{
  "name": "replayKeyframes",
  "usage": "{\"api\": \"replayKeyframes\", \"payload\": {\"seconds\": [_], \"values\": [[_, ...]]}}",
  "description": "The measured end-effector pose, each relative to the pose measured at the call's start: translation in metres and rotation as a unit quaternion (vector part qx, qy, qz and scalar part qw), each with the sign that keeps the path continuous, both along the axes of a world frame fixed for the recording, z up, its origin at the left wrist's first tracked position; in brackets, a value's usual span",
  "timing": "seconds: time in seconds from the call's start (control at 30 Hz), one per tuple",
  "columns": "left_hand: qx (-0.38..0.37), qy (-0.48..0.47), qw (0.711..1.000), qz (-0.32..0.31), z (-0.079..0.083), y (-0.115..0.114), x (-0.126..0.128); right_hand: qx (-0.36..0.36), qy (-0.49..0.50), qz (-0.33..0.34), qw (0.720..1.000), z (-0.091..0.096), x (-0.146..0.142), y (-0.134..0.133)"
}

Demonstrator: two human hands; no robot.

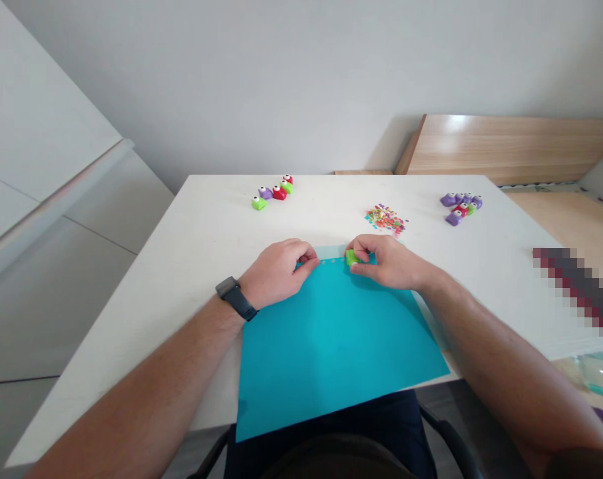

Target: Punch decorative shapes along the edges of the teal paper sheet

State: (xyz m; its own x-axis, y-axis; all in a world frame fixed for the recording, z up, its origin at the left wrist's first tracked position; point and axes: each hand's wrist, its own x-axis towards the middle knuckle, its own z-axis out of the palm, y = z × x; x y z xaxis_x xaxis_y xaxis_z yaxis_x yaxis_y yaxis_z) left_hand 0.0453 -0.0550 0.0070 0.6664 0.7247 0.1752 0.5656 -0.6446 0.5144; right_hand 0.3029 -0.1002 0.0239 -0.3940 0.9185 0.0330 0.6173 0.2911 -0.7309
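Note:
A turquoise paper sheet [331, 339] lies on the white table [192, 266] in front of me, its near edge hanging over the table's front. A row of small punched holes [332, 261] runs along its far edge. My right hand [389, 263] is closed on a small green paper punch [352, 257] set on that far edge. My left hand [280, 271], fingers curled, pinches the sheet's far edge just left of the holes. A dark watch [235, 297] sits on my left wrist.
Several small coloured punches [274, 192] lie at the far left of the table, another group [461, 206] at the far right. A heap of coloured paper bits [384, 218] lies behind my right hand. A wooden bench [506, 146] stands beyond the table.

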Motion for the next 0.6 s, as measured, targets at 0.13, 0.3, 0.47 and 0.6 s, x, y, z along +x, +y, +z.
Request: {"api": "replayKeyframes", "payload": {"seconds": [0.13,0.3,0.47,0.6], "values": [[0.001,0.001,1.000,0.000,0.0004,0.0002,0.0001,0.003,0.000,0.001,1.000,-0.0008,-0.0003,-0.0002],[0.003,-0.001,1.000,0.000,0.0001,-0.0004,0.0003,-0.001,-0.004,-0.003,1.000,-0.0010,-0.0020,-0.0005],[0.006,-0.003,1.000,-0.002,-0.0005,-0.0006,0.0007,0.008,-0.015,-0.001,1.000,-0.0013,-0.0024,-0.0003],[0.007,-0.004,1.000,-0.001,-0.0010,-0.0003,0.0008,0.011,-0.021,-0.008,1.000,-0.0023,-0.0029,0.0000]]}}
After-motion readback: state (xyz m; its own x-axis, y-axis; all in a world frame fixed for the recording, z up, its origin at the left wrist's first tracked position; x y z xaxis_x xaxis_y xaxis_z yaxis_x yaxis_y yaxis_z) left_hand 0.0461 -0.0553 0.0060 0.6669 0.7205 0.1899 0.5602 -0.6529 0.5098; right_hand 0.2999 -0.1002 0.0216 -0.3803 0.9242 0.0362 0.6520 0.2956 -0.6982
